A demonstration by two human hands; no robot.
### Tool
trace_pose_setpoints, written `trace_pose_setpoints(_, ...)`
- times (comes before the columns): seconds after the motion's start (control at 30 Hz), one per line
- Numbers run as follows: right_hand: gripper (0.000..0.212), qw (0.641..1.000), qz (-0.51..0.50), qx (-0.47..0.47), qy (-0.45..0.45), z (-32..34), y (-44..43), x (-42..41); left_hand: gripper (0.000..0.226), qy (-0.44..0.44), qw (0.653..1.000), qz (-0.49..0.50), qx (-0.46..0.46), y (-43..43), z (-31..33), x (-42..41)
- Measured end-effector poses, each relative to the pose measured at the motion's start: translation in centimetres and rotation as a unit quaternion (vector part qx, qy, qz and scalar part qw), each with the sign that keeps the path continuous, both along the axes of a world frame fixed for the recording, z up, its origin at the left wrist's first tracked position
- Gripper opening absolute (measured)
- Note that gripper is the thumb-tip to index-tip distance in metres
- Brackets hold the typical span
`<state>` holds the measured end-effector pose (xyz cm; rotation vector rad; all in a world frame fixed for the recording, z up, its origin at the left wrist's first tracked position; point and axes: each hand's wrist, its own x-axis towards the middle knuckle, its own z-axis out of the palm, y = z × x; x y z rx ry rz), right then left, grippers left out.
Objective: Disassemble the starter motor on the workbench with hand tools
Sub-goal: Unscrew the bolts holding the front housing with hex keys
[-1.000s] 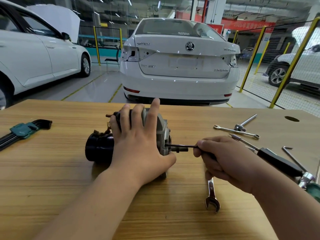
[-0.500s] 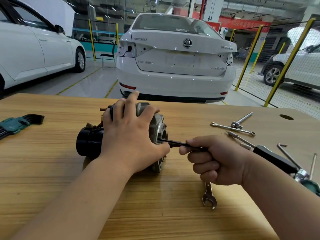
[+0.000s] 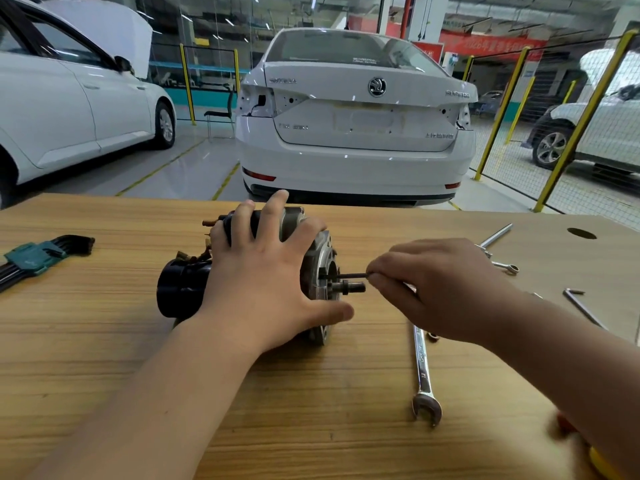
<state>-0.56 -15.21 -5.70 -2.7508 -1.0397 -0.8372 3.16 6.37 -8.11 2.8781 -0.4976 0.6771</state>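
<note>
One pale wood-grain workbench [image 3: 311, 427] bears one black-and-silver cylindrical starter motor [image 3: 183, 289], lying on its side at centre with the left hand [image 3: 266, 271] clasping its housing. The right hand [image 3: 443, 289] pinches one thin black hex key [image 3: 349, 275] entered at the silver end flange; held off-axis, it would likely slip and round the screw socket. Alongside lie one long steel combination spanner [image 3: 423, 368], one green-holdered hex key set [image 3: 31, 258] and one loose L-shaped key [image 3: 581, 306].

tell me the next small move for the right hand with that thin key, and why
Probably twist the hex key to loosen whatever fastener it sits in. The right hand pinches it, its tip is seated in the end face of the starter motor just above the shaft, and the left hand grips the motor, bracing it against turning.
</note>
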Motion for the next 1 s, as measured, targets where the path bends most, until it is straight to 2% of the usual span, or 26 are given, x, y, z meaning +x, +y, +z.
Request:
trace_pose_setpoints(0.03, 0.038, 0.992, -0.024, 0.101, 0.067, -0.2, 0.4, -0.1, 0.101, -0.001, 1.000, 0.003, 0.005, -0.1, -0.1, 0.0)
trace_pose_setpoints(0.07, 0.036, 0.965, -0.046, 0.215, 0.146, -0.5, 0.9, -0.1, 0.100, -0.005, 1.000, 0.008, 0.007, -0.1, -0.3, 0.0)
trace_pose_setpoints(0.1, 0.034, 0.909, -0.061, 0.350, 0.218, -0.9, 1.4, -0.1, 0.097, -0.011, 1.000, 0.011, 0.003, -0.2, -0.4, 0.1)
trace_pose_setpoints(0.13, 0.032, 0.820, -0.068, 0.498, 0.274, -1.4, 2.0, 0.0, 0.093, -0.018, 1.000, 0.015, -0.002, -0.3, -0.5, 0.1)
trace_pose_setpoints(0.2, 0.029, 0.567, -0.056, 0.746, 0.345, -1.8, 2.9, 0.0, 0.086, -0.032, 0.999, 0.025, -0.010, -0.6, -0.7, 0.0)
trace_pose_setpoints(0.23, 0.023, 0.451, -0.042, 0.816, 0.359, -1.8, 3.2, -0.1, 0.084, -0.038, 0.999, 0.033, -0.010, -0.7, -0.8, -0.1)
trace_pose_setpoints(0.27, 0.018, 0.364, -0.024, 0.856, 0.366, -1.7, 3.4, -0.2, 0.082, -0.043, 0.998, 0.041, -0.009, -0.9, -0.9, -0.2)
trace_pose_setpoints(0.3, 0.014, 0.308, -0.008, 0.876, 0.370, -1.8, 3.6, -0.3, 0.082, -0.047, 0.998, 0.047, -0.008, -1.1, -0.9, -0.2)
trace_pose_setpoints(0.33, 0.010, 0.282, 0.000, 0.884, 0.374, -1.9, 3.9, -0.3, 0.082, -0.050, 0.997, 0.051, -0.008, -1.3, -0.9, -0.2)
trace_pose_setpoints(0.37, 0.007, 0.277, -0.001, 0.884, 0.377, -2.0, 4.2, -0.4, 0.082, -0.052, 0.997, 0.055, -0.008, -1.4, -0.9, -0.3)
trace_pose_setpoints(0.5, 0.011, 0.306, -0.002, 0.865, 0.399, -2.0, 4.7, -0.8, 0.082, -0.057, 0.996, 0.068, -0.007, -1.7, -1.0, -0.3)
trace_pose_setpoints(0.6, 0.017, 0.367, -0.029, 0.813, 0.451, -1.9, 4.0, -1.1, 0.079, -0.059, 0.996, 0.068, -0.007, -1.8, -1.1, -0.3)
trace_pose_setpoints(0.67, 0.015, 0.422, -0.049, 0.765, 0.485, -2.1, 3.3, -1.3, 0.078, -0.062, 0.996, 0.068, -0.011, -1.8, -1.1, -0.4)
trace_pose_setpoints(0.73, 0.014, 0.515, -0.062, 0.692, 0.502, -2.3, 2.3, -1.2, 0.078, -0.064, 0.995, 0.070, -0.013, -1.7, -1.2, -0.5)
trace_pose_setpoints(0.83, 0.014, 0.680, -0.070, 0.550, 0.479, -2.1, 0.9, -1.0, 0.079, -0.067, 0.996, 0.064, -0.011, -1.5, -1.1, -0.6)
trace_pose_setpoints(0.87, 0.014, 0.742, -0.079, 0.491, 0.450, -2.0, 0.7, -1.0, 0.080, -0.068, 0.996, 0.063, -0.010, -1.5, -1.1, -0.6)
trace_pose_setpoints(0.93, 0.019, 0.862, -0.103, 0.368, 0.333, -1.9, 0.7, -1.1, 0.079, -0.070, 0.996, 0.061, -0.012, -1.4, -1.2, -0.6)
trace_pose_setpoints(0.97, 0.022, 0.906, -0.106, 0.316, 0.261, -1.8, 0.8, -1.1, 0.079, -0.071, 0.996, 0.060, -0.012, -1.4, -1.2, -0.6)
trace_pose_setpoints(1.0, 0.025, 0.933, -0.102, 0.278, 0.207, -1.7, 0.9, -1.3, 0.080, -0.070, 0.996, 0.060, -0.010, -1.3, -1.2, -0.6)
